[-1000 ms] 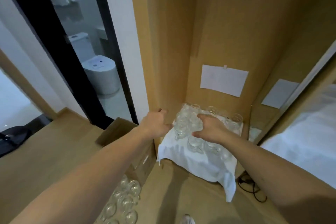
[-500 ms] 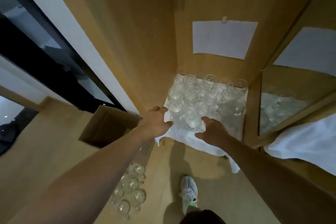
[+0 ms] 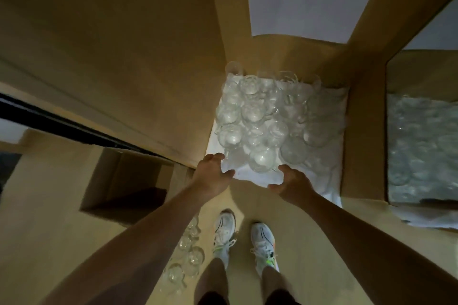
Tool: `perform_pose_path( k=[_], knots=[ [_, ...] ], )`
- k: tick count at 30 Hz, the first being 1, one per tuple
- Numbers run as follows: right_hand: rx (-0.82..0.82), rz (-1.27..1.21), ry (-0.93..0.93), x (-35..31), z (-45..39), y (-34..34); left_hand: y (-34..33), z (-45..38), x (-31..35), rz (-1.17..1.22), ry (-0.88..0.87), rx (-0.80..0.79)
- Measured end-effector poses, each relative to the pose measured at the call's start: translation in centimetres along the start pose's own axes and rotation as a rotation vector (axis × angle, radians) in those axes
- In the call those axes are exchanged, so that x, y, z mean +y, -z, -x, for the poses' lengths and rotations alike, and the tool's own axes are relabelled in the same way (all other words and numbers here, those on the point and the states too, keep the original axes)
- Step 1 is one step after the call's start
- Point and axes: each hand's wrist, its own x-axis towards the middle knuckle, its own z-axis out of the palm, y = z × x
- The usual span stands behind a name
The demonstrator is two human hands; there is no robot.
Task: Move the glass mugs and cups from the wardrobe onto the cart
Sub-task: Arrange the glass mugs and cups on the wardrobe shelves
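A: What's the setup, big stuff first?

B: Tan wooden wardrobe (image 3: pixel 285 54), open at the front. On its floor lies a white cloth (image 3: pixel 250 176), w/ a packed cluster of clear glass mugs and cups (image 3: pixel 267 124) standing on it, rims up as far as I can tell. Cloth's front edge hangs over the wardrobe's lip. Left of the wardrobe, an open brown cardboard box (image 3: pixel 124 181); nearer the person, a second small group of clear glass mugs (image 3: pixel 188 255) on the wooden floor (image 3: pixel 322 242). No cart in view.

B: Person's white sneakers (image 3: pixel 247 235) stand just in front of the wardrobe.

A: Hands?

B: Left hand (image 3: pixel 213 176) sits at the wardrobe's front left corner, fingers (image 3: pixel 218 156) loosely curled on the cloth edge; can't tell if it's really pinching the cloth. Right hand (image 3: pixel 292 183) is at the front middle, fingers (image 3: pixel 285 168) part curled and spread, just beside the nearest mug, nothing held that I can see.

A: So which step?

B: Prob. the reach, pre-grasp. Most glassware's inside the wardrobe, so the task looks early.

A: Next move needs?

B: Either close on a front-row mug by body or handle, lifting straight up so neighbours don't clink, or, if going for the cloth, pull level and slow; glasses are packed touching and could tip.
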Motion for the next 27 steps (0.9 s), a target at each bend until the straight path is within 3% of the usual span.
perform_pose_path(
  k=[10, 18, 22, 27],
  knots=[
    [0.027, -0.197, -0.225, 1.8, -7.9, -5.5, -5.7, -11.2, -3.6, 0.252, 0.283, -0.037],
    [0.13, -0.319, -0.28, 2.2, -12.0, -7.8, -8.8, -16.2, -5.9, 0.479, 0.365, -0.142],
    [0.094, -0.471, -0.368, 2.5, -13.0, -7.8, -8.9, -17.5, -6.7, 0.843, 0.487, -0.307],
    [0.014, -0.615, -0.414, 2.3, -13.3, -8.3, -9.2, -18.0, -7.4, 0.932, 0.498, -0.354]
  ],
)
